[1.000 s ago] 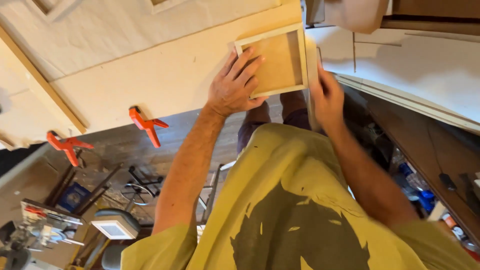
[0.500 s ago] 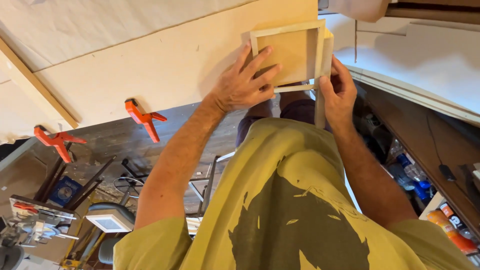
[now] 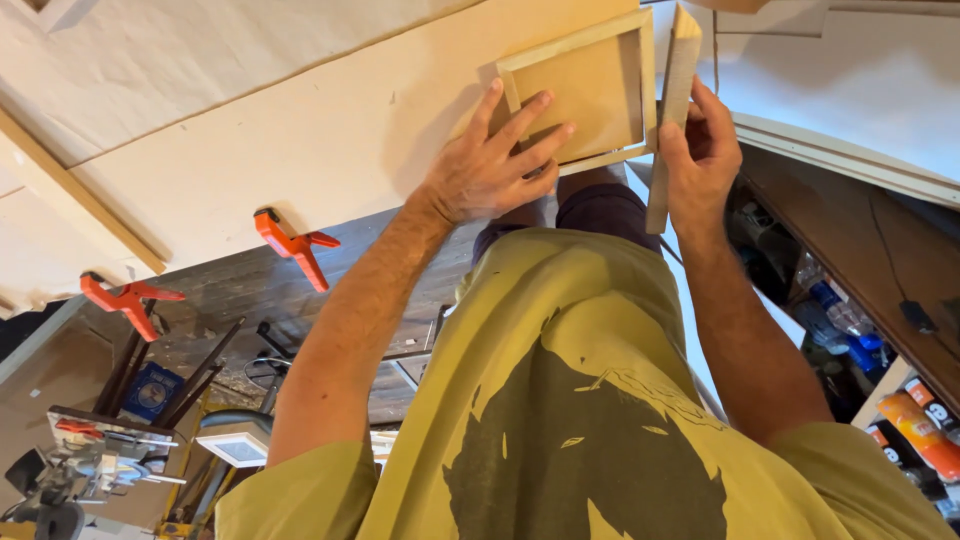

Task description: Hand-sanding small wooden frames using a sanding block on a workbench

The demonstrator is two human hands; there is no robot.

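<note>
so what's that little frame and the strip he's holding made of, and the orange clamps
The frame under the left hand looks like bare, unfinished pale wood: matte, with no paint. The strip in the right hand appears to be the same raw wood. The orange clamps look like smooth moulded plastic.

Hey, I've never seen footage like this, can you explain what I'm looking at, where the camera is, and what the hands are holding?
The camera sits on a person's head and looks down past a yellow shirt, so the scene appears tilted. The left hand lies flat on a small wooden frame resting on a large pale board. The right hand grips a narrow wooden strip on edge beside the frame. Two orange clamps bite the board's edge. Tools lie on the floor below.
</note>
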